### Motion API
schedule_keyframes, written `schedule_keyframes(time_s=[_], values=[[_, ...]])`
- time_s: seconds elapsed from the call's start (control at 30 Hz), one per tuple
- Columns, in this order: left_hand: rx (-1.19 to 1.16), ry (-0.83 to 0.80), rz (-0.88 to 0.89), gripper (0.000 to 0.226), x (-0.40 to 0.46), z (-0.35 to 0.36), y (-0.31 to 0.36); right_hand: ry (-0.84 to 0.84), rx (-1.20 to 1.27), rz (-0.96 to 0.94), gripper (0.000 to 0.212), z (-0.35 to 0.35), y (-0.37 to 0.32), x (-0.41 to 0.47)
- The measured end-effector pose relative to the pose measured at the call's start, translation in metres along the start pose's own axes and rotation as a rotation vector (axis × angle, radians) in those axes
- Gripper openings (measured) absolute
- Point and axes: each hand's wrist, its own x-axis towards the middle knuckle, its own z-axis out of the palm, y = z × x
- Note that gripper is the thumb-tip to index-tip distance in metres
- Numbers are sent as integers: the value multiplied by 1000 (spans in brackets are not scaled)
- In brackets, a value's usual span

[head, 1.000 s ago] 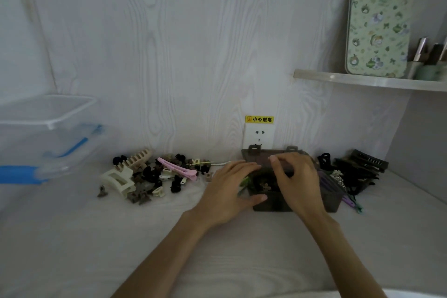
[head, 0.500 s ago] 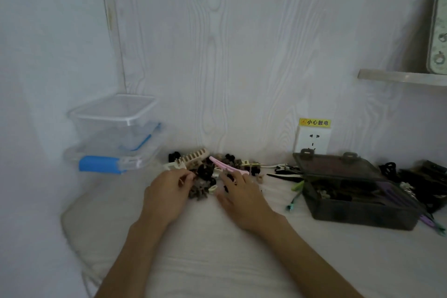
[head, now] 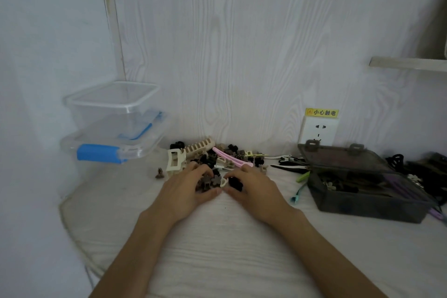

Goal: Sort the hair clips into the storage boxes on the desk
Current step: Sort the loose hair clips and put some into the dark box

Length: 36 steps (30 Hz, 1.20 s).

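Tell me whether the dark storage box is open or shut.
Open: the dark storage box has its lid tilted back toward the wall, leaving clips inside exposed.

Two hands, the left hand (head: 186, 189) and the right hand (head: 254, 187). Two clear storage boxes (head: 113, 126), stacked. One dark storage box (head: 367, 203). One pink hair clip (head: 232, 158), two large cream claw clips (head: 175, 163); the small dark clips (head: 208, 180) are too heaped to count.
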Motion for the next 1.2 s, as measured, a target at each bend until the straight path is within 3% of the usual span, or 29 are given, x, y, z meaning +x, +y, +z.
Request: schedule_keyframes(time_s=[0.17, 0.47, 0.6, 0.7, 0.8, 0.9, 1.07, 1.2], values=[[-174, 87, -28, 19, 0, 1, -12, 51, 8, 2, 33, 5, -4, 2], [-310, 278, -76, 19, -4, -1, -5, 233, 187, -14, 25, -8, -9, -14], [-471, 513, -127, 16, 0, -6, 14, 499, 271, -35, 24, -34, -1, -30], [-515, 613, 34, 19, 6, -1, 49, 706, 297, -33, 21, -59, 22, -51], [-515, 557, 248, 19, 15, 13, 101, 789, 245, 31, 21, -89, 51, -71], [-485, 425, 383, 19, 31, 28, 159, 754, 124, 180, 19, -120, 86, -88], [-339, 90, 396, 33, 49, 48, 206, 487, -80, 319, 18, -138, 125, -108], [-246, -2, 346, 44, 51, 50, 197, 305, -89, 356, 27, -136, 135, -111]])
